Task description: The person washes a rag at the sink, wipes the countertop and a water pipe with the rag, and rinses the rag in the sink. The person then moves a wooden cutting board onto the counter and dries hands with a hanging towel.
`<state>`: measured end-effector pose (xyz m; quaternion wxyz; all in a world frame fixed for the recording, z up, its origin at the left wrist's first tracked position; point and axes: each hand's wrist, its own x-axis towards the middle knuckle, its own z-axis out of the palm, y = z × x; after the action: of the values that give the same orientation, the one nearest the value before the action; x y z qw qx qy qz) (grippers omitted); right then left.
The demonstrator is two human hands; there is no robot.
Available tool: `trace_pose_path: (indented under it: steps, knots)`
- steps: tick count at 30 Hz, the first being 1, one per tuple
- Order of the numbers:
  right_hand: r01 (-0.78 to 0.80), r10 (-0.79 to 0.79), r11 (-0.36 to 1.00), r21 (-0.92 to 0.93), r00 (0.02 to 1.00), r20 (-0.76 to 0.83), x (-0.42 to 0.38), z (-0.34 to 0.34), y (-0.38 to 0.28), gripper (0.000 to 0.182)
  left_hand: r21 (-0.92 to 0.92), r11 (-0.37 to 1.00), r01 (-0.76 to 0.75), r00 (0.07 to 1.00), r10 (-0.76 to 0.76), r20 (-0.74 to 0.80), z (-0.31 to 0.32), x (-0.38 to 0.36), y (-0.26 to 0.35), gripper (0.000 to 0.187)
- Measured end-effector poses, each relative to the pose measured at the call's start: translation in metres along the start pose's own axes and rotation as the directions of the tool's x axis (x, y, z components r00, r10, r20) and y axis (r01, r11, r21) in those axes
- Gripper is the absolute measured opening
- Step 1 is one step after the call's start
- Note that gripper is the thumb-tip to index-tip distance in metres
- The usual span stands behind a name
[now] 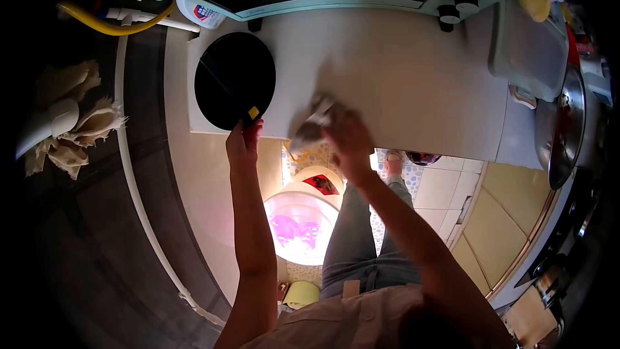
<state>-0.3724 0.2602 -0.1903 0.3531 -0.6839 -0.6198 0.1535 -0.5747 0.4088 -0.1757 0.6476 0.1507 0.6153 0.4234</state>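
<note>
My left hand (pixel 245 140) pinches the near edge of a flat, round black disc (pixel 229 77), close to its small yellow label (pixel 253 112). The disc is at the left end of the white counter (pixel 413 77), and its exact kind cannot be made out. To the right, my right hand (pixel 350 145) is closed on a greyish-white cloth (pixel 318 121) over the counter's front edge. Motion blurs both the cloth and the fingers around it.
Behind stands a pale green oven (pixel 329 5) with black knobs. A clear plastic container (pixel 529 52) and a metal pan (pixel 568 129) are at the right. Below the counter is a lit white bucket (pixel 303 220). A yellow hose (pixel 103 26) curves at upper left.
</note>
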Motion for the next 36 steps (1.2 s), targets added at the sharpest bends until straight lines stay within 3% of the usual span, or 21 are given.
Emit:
trace_pose_path:
  steps: [1,3,5,8,9,10,11,12,16,17,19,21,23,25,27,30,31,32,34,36]
  knots:
    - [0.122,-0.123,0.992,0.036,0.992,0.026,-0.001,0.010,-0.014,0.039,-0.021,1.000,-0.003,1.000,0.003,0.009,-0.001,0.000,0.001,0.028]
    - [0.245,-0.266,0.925,0.292,0.963,0.036,-0.014,0.038,-0.029,0.050,-0.060,0.998,-0.035,0.999,0.034,-0.017,0.003,-0.005,0.005,0.025]
    - [0.144,-0.182,0.924,0.354,0.981,0.074,-0.022,0.031,-0.033,0.050,-0.083,0.992,-0.100,0.992,0.092,-0.087,0.007,-0.015,0.018,0.024]
    - [-0.002,0.027,0.991,0.135,0.983,-0.183,-0.015,-0.029,0.015,0.044,-0.111,0.988,-0.105,0.993,0.099,-0.058,-0.016,-0.023,0.037,0.024]
    - [-0.192,0.168,0.978,-0.078,0.954,-0.248,-0.003,-0.067,0.051,0.049,-0.140,0.986,-0.094,0.995,0.088,-0.052,-0.025,-0.026,0.038,0.024]
    - [-0.379,0.280,0.884,-0.275,0.899,-0.338,0.011,-0.088,0.079,0.058,-0.119,0.988,-0.099,0.991,0.087,-0.099,-0.027,-0.034,0.041,0.022]
    - [-0.427,0.291,0.811,-0.401,0.888,-0.355,0.030,-0.087,0.097,0.063,-0.117,0.988,-0.098,0.992,0.088,-0.086,-0.035,-0.038,0.042,0.021]
    - [-0.435,0.310,0.835,-0.338,0.878,-0.366,0.052,-0.079,0.109,0.074,-0.114,0.989,-0.097,0.993,0.089,-0.072,-0.045,-0.041,0.043,0.021]
    - [-0.073,-0.057,0.849,-0.524,0.972,-0.228,0.151,-0.026,0.067,0.046,-0.119,0.987,-0.112,0.994,0.110,-0.019,-0.063,-0.053,0.053,0.020]
    - [0.021,-0.162,0.897,-0.441,0.945,-0.284,0.163,-0.002,0.070,0.039,-0.134,0.983,-0.122,0.992,0.121,-0.014,-0.062,-0.056,0.055,0.020]
    - [0.126,-0.204,0.950,-0.284,0.943,-0.263,0.174,0.030,0.034,0.037,-0.160,0.978,-0.133,0.991,0.131,-0.020,-0.060,-0.056,0.058,0.020]
    - [0.231,-0.231,0.973,-0.010,0.972,-0.040,0.156,0.064,-0.003,0.039,-0.163,0.980,-0.117,0.992,0.122,0.018,-0.061,-0.051,0.063,0.020]
    - [0.250,-0.298,0.943,0.220,0.928,0.224,0.117,0.104,-0.039,0.041,-0.147,0.986,-0.075,0.990,0.091,0.106,-0.064,-0.042,0.067,0.021]
    - [0.302,-0.361,0.899,0.317,0.921,0.148,0.068,0.109,-0.071,0.041,-0.138,0.986,-0.093,0.985,0.111,0.133,-0.057,-0.036,0.068,0.020]
    - [0.281,-0.397,0.878,0.386,0.880,0.261,0.038,0.102,-0.080,0.044,-0.091,0.989,-0.114,0.983,0.125,0.132,-0.045,-0.033,0.066,0.020]
    - [0.237,-0.270,0.777,0.583,0.962,-0.030,0.009,0.063,-0.054,0.047,-0.105,0.988,-0.109,0.977,0.126,0.174,-0.038,-0.024,0.059,0.020]
    - [0.199,-0.150,0.828,0.524,0.979,-0.136,0.011,0.032,-0.041,0.061,-0.122,0.987,-0.103,0.974,0.126,0.191,-0.038,-0.019,0.055,0.020]
    - [0.101,-0.042,0.897,0.431,0.989,-0.144,0.013,0.000,-0.023,0.066,-0.096,0.989,-0.113,0.976,0.129,0.178,-0.036,-0.016,0.053,0.020]
    - [-0.163,0.212,0.973,0.162,0.910,-0.355,0.038,-0.050,0.016,0.053,-0.121,0.986,-0.117,0.978,0.135,0.157,-0.028,-0.012,0.048,0.020]
    - [-0.301,0.157,0.923,-0.239,0.863,-0.480,0.061,-0.066,0.068,0.045,-0.139,0.985,-0.106,0.982,0.126,0.143,-0.026,-0.006,0.045,0.020]
